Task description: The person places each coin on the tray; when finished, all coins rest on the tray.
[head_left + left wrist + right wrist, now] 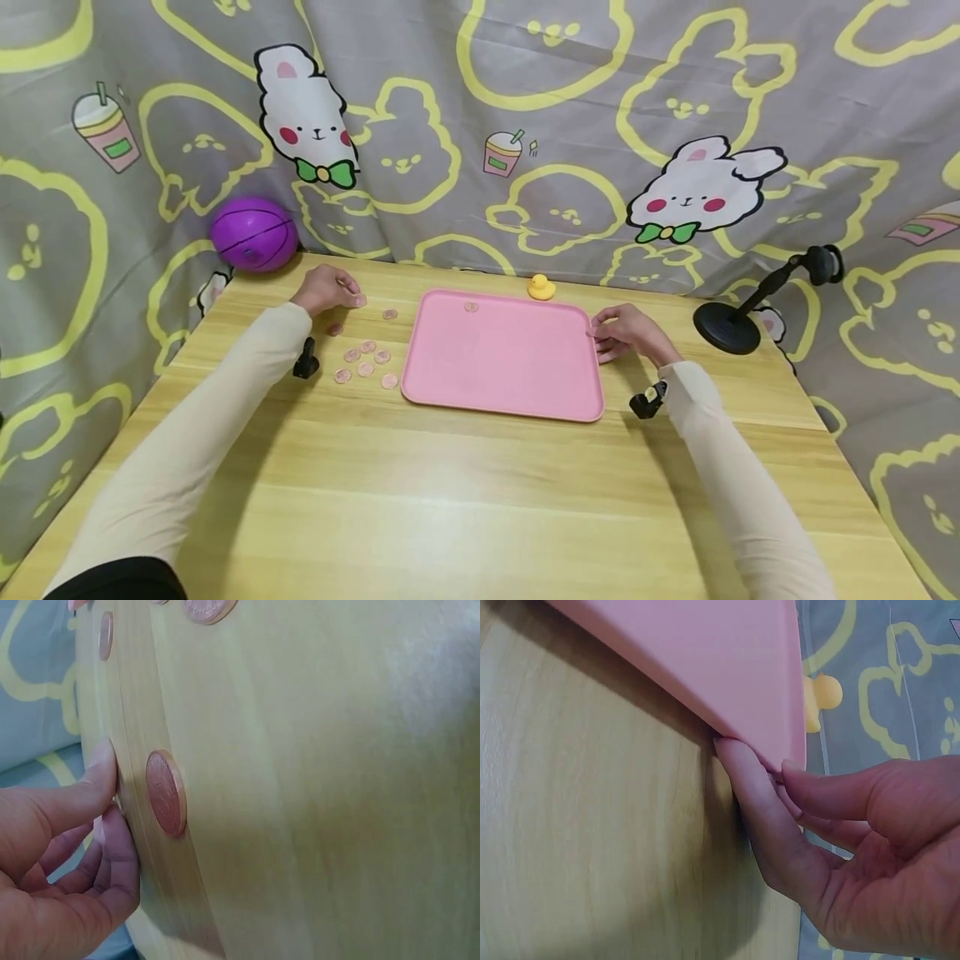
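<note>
pinched round coppery coin with left hand, centre left
gripped pink rectangular tray at rim with right hand, centre right

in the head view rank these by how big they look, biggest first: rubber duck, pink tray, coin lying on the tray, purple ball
1. Pink tray
2. Purple ball
3. Rubber duck
4. Coin on the tray

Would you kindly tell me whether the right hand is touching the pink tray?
Touching: the right wrist view shows the right hand with fingers meeting the rim of the pink tray near one corner.
</note>
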{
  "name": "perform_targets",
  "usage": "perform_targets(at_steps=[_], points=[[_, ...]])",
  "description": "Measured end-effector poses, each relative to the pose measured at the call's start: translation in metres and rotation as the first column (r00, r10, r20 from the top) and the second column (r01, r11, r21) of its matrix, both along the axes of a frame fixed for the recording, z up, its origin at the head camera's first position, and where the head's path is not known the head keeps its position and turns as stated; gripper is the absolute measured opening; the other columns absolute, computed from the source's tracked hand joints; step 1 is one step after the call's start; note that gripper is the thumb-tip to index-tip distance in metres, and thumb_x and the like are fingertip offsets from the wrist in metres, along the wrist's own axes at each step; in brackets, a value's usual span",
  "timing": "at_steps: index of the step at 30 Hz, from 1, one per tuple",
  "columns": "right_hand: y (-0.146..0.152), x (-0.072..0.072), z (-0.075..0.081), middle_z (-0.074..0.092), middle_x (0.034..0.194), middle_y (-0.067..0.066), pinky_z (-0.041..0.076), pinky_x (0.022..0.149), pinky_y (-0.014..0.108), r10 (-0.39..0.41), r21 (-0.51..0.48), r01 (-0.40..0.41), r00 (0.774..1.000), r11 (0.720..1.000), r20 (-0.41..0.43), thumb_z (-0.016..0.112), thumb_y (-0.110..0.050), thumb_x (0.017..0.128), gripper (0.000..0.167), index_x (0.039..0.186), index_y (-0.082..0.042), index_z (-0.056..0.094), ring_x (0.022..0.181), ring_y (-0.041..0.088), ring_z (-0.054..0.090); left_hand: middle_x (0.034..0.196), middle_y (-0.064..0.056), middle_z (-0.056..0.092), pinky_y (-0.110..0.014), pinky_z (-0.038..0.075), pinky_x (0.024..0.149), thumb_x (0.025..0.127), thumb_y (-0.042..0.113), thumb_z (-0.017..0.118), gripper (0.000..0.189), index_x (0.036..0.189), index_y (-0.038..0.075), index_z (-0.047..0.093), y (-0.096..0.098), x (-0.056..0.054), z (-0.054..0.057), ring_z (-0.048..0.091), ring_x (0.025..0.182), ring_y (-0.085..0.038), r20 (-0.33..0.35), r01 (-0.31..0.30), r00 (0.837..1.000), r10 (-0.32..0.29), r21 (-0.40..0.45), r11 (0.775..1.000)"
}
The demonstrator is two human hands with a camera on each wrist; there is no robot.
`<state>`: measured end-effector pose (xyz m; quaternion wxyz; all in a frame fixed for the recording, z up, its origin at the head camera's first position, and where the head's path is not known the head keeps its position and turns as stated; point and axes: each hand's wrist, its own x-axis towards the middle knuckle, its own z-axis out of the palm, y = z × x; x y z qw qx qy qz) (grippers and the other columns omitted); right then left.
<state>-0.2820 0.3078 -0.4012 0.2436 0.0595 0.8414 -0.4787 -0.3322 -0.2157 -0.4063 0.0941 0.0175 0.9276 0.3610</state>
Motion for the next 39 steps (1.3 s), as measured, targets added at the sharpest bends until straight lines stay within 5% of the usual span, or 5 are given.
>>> perform_targets(at_steps=[7, 16, 25, 29, 39], points=[[0.004, 0.000, -0.002, 0.072, 0.082, 0.007, 0.066, 0.073, 0.036, -0.008, -0.021, 0.008, 1.000, 1.000, 0.015, 0.058, -0.003, 0.105, 0.033, 0.133, 0.013, 0.051, 0.071, 0.014, 0.072, 0.102, -0.018, 0.068, -0.044, 0.047, 0.091, 0.090, 0.016, 0.081, 0.029, 0.104, -0.004, 0.066, 0.003, -0.001, 0.000, 0.055, 0.099, -0.035, -0.043, 0.060, 0.997, -0.063, -0.067, 0.996], [-0.002, -0.003, -0.004, 0.070, 0.080, 0.006, 0.066, 0.071, 0.034, -0.010, -0.017, 0.011, 1.000, 1.000, 0.019, 0.058, -0.003, 0.105, 0.029, 0.130, 0.012, 0.053, 0.070, 0.013, 0.071, 0.106, -0.021, 0.073, -0.033, 0.046, 0.084, 0.097, 0.017, 0.076, 0.024, 0.107, -0.005, 0.072, -0.004, 0.009, 0.000, 0.059, 0.094, -0.025, -0.060, 0.068, 0.996, -0.066, 0.031, 0.997], [0.002, -0.002, 0.000, 0.069, 0.080, 0.006, 0.066, 0.075, 0.037, -0.014, -0.038, 0.016, 0.999, 0.999, 0.044, 0.057, -0.003, 0.106, 0.029, 0.130, 0.012, 0.050, 0.071, 0.013, 0.070, 0.124, -0.027, 0.071, -0.053, 0.046, 0.111, 0.104, 0.017, 0.066, 0.030, 0.123, -0.006, 0.071, 0.016, 0.017, 0.011, 0.064, 0.118, -0.042, -0.069, 0.084, 0.995, -0.079, 0.071, 0.994], [0.002, -0.003, 0.000, 0.069, 0.080, 0.006, 0.066, 0.074, 0.037, -0.010, -0.032, 0.011, 0.999, 0.999, 0.040, 0.057, -0.003, 0.106, 0.029, 0.130, 0.012, 0.050, 0.071, 0.013, 0.070, 0.126, -0.027, 0.070, -0.051, 0.048, 0.108, 0.104, 0.016, 0.066, 0.031, 0.126, -0.006, 0.070, 0.028, 0.017, 0.013, 0.064, 0.117, -0.040, -0.064, 0.064, 0.996, -0.057, 0.122, 0.990], [0.001, -0.001, -0.001, 0.068, 0.081, 0.005, 0.066, 0.074, 0.035, -0.002, -0.014, 0.002, 0.999, 1.000, 0.035, 0.055, -0.004, 0.107, 0.027, 0.129, 0.012, 0.050, 0.071, 0.012, 0.070, 0.102, -0.021, 0.079, -0.045, 0.062, 0.093, 0.096, 0.007, 0.076, 0.029, 0.119, -0.007, 0.070, 0.072, 0.022, 0.016, 0.078, 0.093, -0.030, -0.026, 0.104, 0.994, -0.102, 0.383, 0.918]])
